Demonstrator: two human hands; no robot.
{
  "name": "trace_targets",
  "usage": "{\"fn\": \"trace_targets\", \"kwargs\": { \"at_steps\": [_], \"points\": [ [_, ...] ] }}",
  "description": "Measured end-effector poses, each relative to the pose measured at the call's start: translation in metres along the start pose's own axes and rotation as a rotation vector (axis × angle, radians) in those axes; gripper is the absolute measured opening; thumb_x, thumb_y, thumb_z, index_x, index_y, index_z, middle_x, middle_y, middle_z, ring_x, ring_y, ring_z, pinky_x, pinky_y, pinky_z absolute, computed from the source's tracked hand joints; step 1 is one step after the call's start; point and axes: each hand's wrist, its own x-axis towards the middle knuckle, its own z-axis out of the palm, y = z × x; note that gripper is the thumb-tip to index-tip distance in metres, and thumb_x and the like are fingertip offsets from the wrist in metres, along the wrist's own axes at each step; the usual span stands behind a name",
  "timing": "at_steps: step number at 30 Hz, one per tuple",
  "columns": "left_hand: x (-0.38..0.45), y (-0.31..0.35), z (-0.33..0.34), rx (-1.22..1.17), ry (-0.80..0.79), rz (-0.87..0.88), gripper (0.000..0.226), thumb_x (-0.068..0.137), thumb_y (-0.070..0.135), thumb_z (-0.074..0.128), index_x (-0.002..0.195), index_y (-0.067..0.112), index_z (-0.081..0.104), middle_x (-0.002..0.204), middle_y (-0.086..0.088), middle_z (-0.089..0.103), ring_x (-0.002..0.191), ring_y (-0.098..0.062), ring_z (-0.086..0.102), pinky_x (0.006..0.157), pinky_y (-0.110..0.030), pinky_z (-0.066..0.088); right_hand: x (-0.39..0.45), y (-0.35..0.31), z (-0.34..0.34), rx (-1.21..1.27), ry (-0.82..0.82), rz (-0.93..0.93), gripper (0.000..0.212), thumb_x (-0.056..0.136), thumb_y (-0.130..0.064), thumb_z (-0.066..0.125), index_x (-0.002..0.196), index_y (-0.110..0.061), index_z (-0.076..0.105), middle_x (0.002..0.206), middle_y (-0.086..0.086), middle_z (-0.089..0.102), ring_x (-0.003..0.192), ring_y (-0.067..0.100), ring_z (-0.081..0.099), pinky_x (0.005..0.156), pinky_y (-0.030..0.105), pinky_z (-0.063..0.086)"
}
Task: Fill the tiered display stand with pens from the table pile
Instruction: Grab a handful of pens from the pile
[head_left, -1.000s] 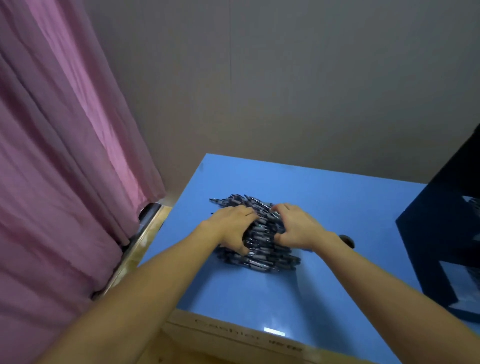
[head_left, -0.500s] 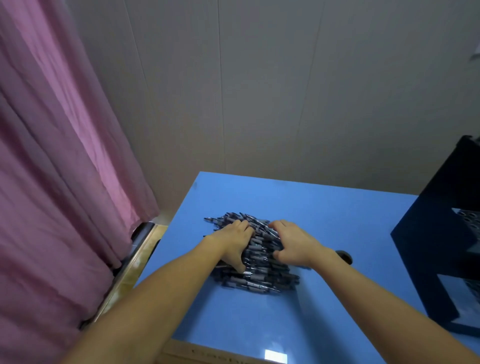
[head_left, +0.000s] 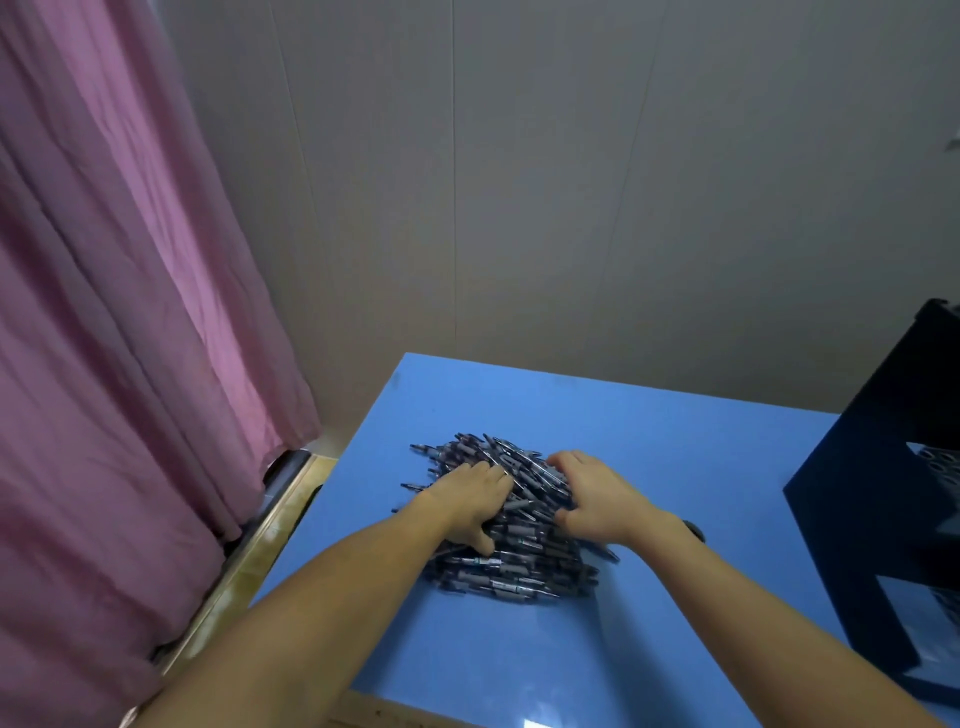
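Note:
A pile of dark pens (head_left: 519, 569) lies on the blue table (head_left: 675, 467). My left hand (head_left: 467, 504) sits on the pile's left side, fingers curled into the pens and thumb dug in below. My right hand (head_left: 597, 493) sits on the right side, its fingers and thumb also curled round pens. The two hands face each other with a bunch of pens between them. The dark tiered display stand (head_left: 883, 519) rises at the right edge, partly cut off, with pen ends showing in an upper tier.
A pink curtain (head_left: 130, 364) hangs at the left beside the table's edge. A grey wall (head_left: 571, 208) stands behind the table. A small dark object (head_left: 695, 531) lies by my right wrist. Bare blue tabletop shows between the pile and the stand.
The view has tilted upward, so the table sits lower in frame. Both hands have stayed on the pile, fingers working into the pens.

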Motion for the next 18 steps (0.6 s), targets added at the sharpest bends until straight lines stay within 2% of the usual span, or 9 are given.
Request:
{"fn": "trace_targets", "kwargs": {
  "at_steps": [4, 11, 15, 18],
  "points": [
    [0.002, -0.003, -0.002, -0.074, -0.025, -0.015, 0.058, 0.077, 0.038, 0.084, 0.113, 0.011, 0.048, 0.118, -0.009, 0.05, 0.107, -0.026, 0.047, 0.09, -0.037, 0.044, -0.002, 0.004, 0.0, 0.003, 0.007, 0.004, 0.069, 0.082, -0.024, 0.065, 0.146, -0.012, 0.041, 0.142, 0.007, 0.049, 0.129, 0.024, 0.048, 0.105, 0.037, 0.045],
    [0.005, -0.007, -0.008, -0.164, -0.124, -0.041, 0.053, 0.083, 0.028, 0.084, 0.121, 0.003, 0.054, 0.125, -0.015, 0.053, 0.116, -0.032, 0.052, 0.099, -0.045, 0.048, -0.001, 0.005, 0.0, 0.002, 0.007, 0.007, 0.066, 0.086, -0.022, 0.064, 0.147, -0.011, 0.04, 0.145, 0.007, 0.048, 0.132, 0.024, 0.048, 0.108, 0.037, 0.044],
    [0.006, -0.011, -0.014, -0.21, -0.109, -0.055, 0.046, 0.086, 0.027, 0.082, 0.119, 0.004, 0.058, 0.122, -0.013, 0.056, 0.111, -0.032, 0.056, 0.096, -0.048, 0.051, 0.001, 0.006, -0.002, 0.002, 0.012, 0.005, 0.065, 0.086, -0.021, 0.063, 0.146, -0.011, 0.041, 0.145, 0.008, 0.048, 0.131, 0.024, 0.048, 0.107, 0.037, 0.045],
    [0.006, -0.012, -0.019, -0.197, -0.088, -0.055, 0.036, 0.087, 0.029, 0.08, 0.106, 0.006, 0.059, 0.11, -0.013, 0.059, 0.1, -0.031, 0.059, 0.086, -0.046, 0.053, 0.003, 0.006, -0.003, 0.002, 0.015, -0.001, 0.063, 0.086, -0.021, 0.063, 0.145, -0.011, 0.042, 0.144, 0.008, 0.049, 0.129, 0.025, 0.049, 0.106, 0.038, 0.045]
  ]
}}
